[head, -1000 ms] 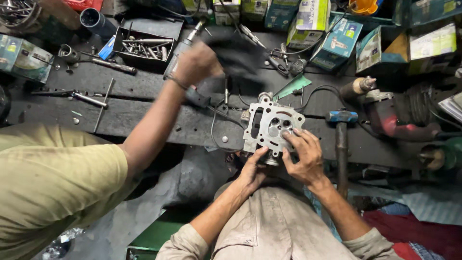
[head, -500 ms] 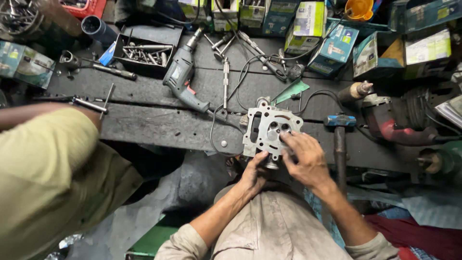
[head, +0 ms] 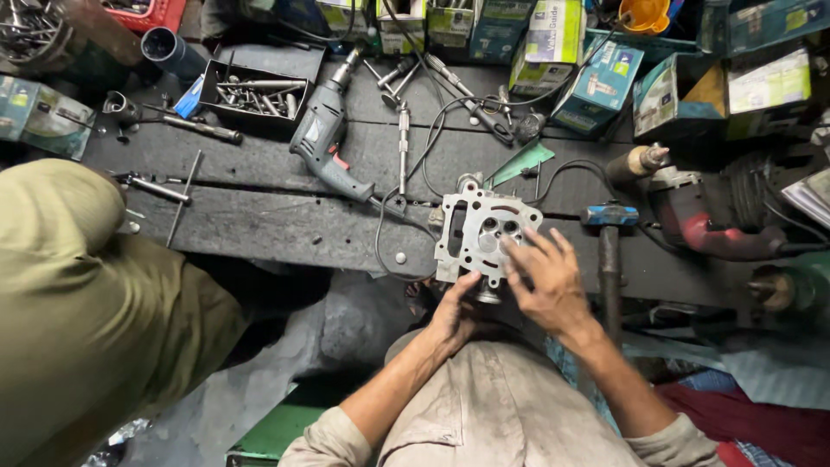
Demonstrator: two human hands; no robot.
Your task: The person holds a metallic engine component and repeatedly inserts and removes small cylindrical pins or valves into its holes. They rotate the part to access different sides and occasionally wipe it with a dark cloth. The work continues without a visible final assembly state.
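At the left sits a second person in an olive shirt (head: 86, 320). One grey electric drill (head: 324, 138) lies on the dark workbench (head: 259, 225). Near its front edge stands one grey metal cylinder head (head: 480, 233), flat with several round holes. The left hand (head: 454, 316) grips its lower edge. The right hand (head: 549, 281) rests on it, fingers spread. One blue-headed hammer (head: 608, 251) lies just beside.

A dark workbench (head: 259, 220) carries a grey drill (head: 322, 138), hammer (head: 609, 246), bolt tray (head: 255, 91) and metal cylinder head (head: 480, 238).
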